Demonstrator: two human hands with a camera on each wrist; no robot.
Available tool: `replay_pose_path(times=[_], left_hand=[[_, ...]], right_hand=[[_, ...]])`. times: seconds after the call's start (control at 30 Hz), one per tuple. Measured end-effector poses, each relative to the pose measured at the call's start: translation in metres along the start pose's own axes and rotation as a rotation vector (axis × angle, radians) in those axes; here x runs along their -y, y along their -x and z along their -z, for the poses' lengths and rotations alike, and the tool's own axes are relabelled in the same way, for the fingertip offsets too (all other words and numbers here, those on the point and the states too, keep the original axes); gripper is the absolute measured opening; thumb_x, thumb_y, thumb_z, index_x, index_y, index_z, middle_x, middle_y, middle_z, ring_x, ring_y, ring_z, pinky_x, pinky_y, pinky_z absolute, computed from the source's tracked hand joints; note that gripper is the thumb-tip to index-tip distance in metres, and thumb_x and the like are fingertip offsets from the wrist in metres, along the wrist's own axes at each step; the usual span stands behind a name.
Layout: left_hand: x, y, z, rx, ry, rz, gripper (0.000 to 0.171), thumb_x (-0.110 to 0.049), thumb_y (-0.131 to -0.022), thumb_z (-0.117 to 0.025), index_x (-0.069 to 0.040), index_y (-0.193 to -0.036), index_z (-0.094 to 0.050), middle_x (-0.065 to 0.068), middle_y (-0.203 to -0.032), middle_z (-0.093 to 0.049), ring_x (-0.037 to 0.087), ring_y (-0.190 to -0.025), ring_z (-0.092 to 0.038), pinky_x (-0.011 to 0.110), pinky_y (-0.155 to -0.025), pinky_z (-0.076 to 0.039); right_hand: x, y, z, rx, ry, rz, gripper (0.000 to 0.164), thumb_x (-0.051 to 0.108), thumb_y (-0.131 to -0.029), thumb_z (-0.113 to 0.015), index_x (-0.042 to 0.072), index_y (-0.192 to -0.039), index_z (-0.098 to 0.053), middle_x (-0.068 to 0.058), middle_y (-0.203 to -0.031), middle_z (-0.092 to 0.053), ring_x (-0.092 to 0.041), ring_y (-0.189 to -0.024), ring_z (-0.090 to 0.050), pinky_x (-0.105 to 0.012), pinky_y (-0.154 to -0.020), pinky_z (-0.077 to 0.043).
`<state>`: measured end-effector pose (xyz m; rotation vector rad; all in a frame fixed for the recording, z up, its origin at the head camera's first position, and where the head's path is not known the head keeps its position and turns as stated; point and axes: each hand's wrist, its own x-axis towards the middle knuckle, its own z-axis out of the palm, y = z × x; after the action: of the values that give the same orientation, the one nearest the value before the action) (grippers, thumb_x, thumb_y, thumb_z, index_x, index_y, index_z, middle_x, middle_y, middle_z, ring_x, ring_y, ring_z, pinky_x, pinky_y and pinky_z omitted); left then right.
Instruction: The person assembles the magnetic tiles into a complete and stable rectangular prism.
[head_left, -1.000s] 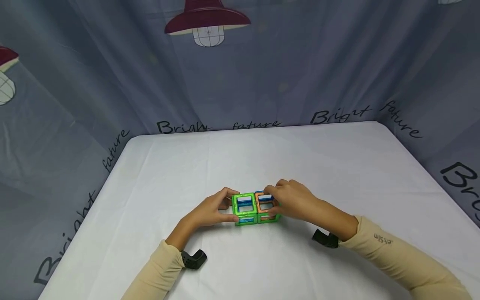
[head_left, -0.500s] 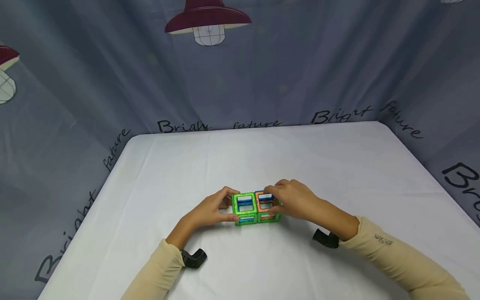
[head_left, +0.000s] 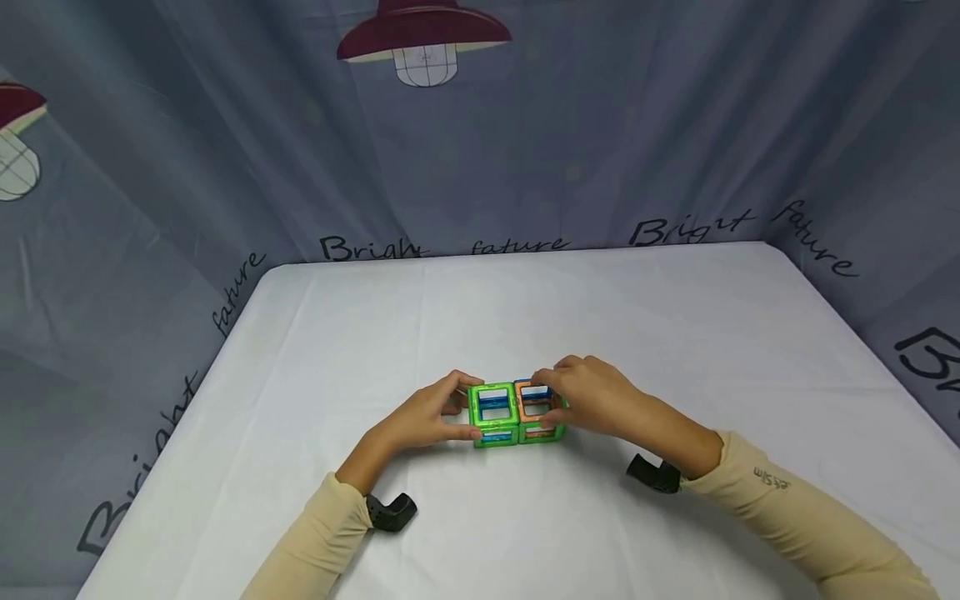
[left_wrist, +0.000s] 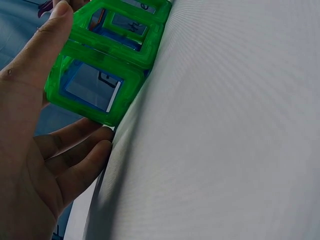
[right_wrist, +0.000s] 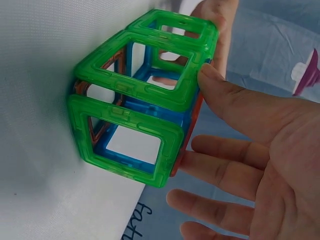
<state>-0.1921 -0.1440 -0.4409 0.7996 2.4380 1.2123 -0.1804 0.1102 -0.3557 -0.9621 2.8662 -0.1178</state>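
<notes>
Two cubes of magnetic tiles stand joined side by side on the white table. A green tile (head_left: pixel 474 406) frames the top of the left cube and an orange tile (head_left: pixel 521 402) the top of the right one; blue tiles show inside. My left hand (head_left: pixel 426 414) holds the left cube, thumb at the front and fingers at its far left side. Thumb and fingers of my right hand (head_left: pixel 592 396) pinch the right cube near its top. Green front tiles (right_wrist: pixel 125 112) face the right wrist view, where the other fingers spread apart.
White cloth covers the table (head_left: pixel 525 325). A grey-blue curtain (head_left: pixel 555 150) printed with lamps and lettering hangs around the back and sides. Dark wrist mounts (head_left: pixel 392 512) sit at both cuffs, close over the table.
The head view has shifted very slightly. Both hands stay in place on the magnetic tile cubes, with no visible change of grip.
</notes>
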Motion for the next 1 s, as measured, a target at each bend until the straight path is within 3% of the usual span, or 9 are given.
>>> replay_pose_path(times=[0.2, 0.5, 0.7, 0.87, 1.0], left_hand=[[0.001, 0.002, 0.001, -0.009, -0.007, -0.011, 0.061, -0.030, -0.077, -0.073, -0.017, -0.126, -0.040, 0.004, -0.121, -0.055, 0.013, -0.105, -0.055, 0.025, -0.092, -0.049], [0.003, 0.002, 0.000, -0.006, 0.004, -0.031, 0.061, -0.036, -0.077, -0.072, -0.018, -0.126, -0.040, 0.003, -0.119, -0.055, 0.014, -0.104, -0.056, 0.025, -0.091, -0.049], [0.002, 0.003, 0.002, -0.010, -0.015, -0.018, 0.063, -0.038, -0.077, -0.072, -0.019, -0.127, -0.039, 0.001, -0.119, -0.054, 0.012, -0.104, -0.055, 0.022, -0.091, -0.049], [-0.002, 0.006, 0.007, 0.022, -0.002, 0.030, 0.075, -0.037, -0.076, -0.072, -0.017, -0.137, -0.032, 0.003, -0.128, -0.049, 0.013, -0.110, -0.054, 0.024, -0.094, -0.047], [-0.004, 0.010, 0.017, 0.027, -0.052, 0.040, 0.086, -0.040, -0.078, -0.070, -0.017, -0.144, -0.021, 0.006, -0.142, -0.037, 0.020, -0.122, -0.047, 0.034, -0.102, -0.042]], right_hand=[[0.000, -0.001, -0.002, 0.017, -0.015, -0.007, 0.048, 0.037, -0.073, -0.075, 0.014, -0.114, -0.061, -0.006, -0.105, -0.066, -0.027, -0.105, -0.055, -0.043, -0.084, -0.049], [-0.001, 0.001, -0.004, 0.009, -0.014, -0.005, 0.049, 0.038, -0.073, -0.074, 0.014, -0.114, -0.061, -0.007, -0.104, -0.066, -0.027, -0.104, -0.056, -0.043, -0.083, -0.050], [-0.004, 0.001, -0.005, -0.047, -0.023, 0.033, 0.053, 0.038, -0.073, -0.075, 0.014, -0.118, -0.059, -0.008, -0.105, -0.065, -0.027, -0.102, -0.057, -0.043, -0.081, -0.051], [-0.016, 0.000, 0.002, -0.094, -0.050, 0.023, 0.069, 0.043, -0.075, -0.071, 0.013, -0.132, -0.047, -0.011, -0.125, -0.056, -0.032, -0.117, -0.050, -0.051, -0.091, -0.046], [-0.032, 0.000, 0.013, -0.165, -0.067, -0.012, 0.076, 0.046, -0.080, -0.065, 0.012, -0.140, -0.034, -0.012, -0.144, -0.036, -0.036, -0.133, -0.031, -0.059, -0.100, -0.034]])
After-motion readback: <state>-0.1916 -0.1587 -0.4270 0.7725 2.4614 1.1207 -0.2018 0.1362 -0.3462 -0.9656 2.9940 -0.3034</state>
